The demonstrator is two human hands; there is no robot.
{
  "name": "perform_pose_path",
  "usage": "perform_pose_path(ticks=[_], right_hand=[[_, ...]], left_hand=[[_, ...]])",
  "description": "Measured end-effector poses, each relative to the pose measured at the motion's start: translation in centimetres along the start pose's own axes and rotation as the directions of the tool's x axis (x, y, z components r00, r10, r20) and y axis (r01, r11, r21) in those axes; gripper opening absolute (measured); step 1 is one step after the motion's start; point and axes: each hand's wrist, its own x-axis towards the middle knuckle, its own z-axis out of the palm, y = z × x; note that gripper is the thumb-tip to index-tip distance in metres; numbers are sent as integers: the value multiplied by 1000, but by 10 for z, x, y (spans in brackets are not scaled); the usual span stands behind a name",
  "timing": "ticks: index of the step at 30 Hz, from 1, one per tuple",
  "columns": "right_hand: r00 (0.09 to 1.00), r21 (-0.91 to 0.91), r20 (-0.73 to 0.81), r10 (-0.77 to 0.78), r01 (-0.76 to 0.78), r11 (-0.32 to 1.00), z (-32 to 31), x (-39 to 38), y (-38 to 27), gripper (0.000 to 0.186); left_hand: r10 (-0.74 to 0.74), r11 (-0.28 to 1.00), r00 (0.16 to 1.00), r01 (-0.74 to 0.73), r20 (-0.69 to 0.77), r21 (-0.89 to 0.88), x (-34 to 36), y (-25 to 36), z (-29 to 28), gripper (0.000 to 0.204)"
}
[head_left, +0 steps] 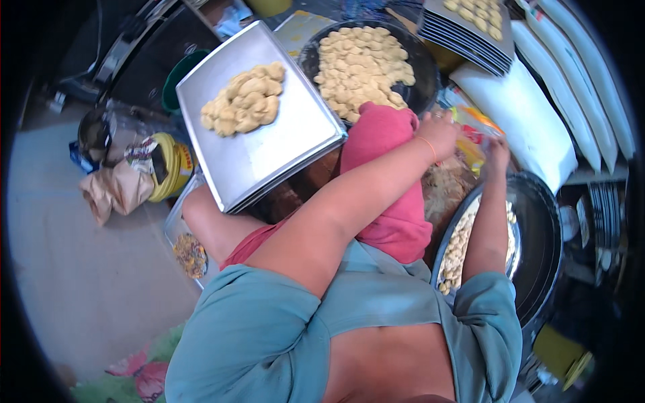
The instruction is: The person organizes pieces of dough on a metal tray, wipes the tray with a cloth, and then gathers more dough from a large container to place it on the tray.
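Observation:
A plastic packet (pixel 476 127), clear with yellow, orange and red print, is stretched between my two hands right of the middle. My left hand (pixel 440 127), with an orange band at its wrist, is closed on the packet's left side. On its lower right edge, my right hand (pixel 497 153) pinches the plastic. Beneath my left forearm a pink cloth (pixel 386 154) is draped over my knee. Flattened yellowish dough pieces (pixel 363 67) fill much of a round black pan (pixel 424 87) just beyond. The packet's contents cannot be made out.
A heap of dough (pixel 245 101) lies on stacked metal trays (pixel 295 141) at left. The black basin (pixel 547 235) under my right forearm holds small pale pieces (pixel 457 252). White sacks (pixel 531 114) and stacked trays of dough pieces (pixel 463 40) stand far right. A yellow bucket (pixel 173 168) sits left.

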Motion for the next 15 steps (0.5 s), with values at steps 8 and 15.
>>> perform_pose_path(ticks=[8, 15], right_hand=[[967, -90, -32, -251, 248, 965, 191, -24, -140, 48], [343, 53, 905, -253, 499, 865, 469, -134, -250, 37]], left_hand=[[-7, 934, 794, -213, -608, -288, -129, -115, -130, 34], [-536, 828, 554, 493, -636, -268, -284, -335, -197, 31]])
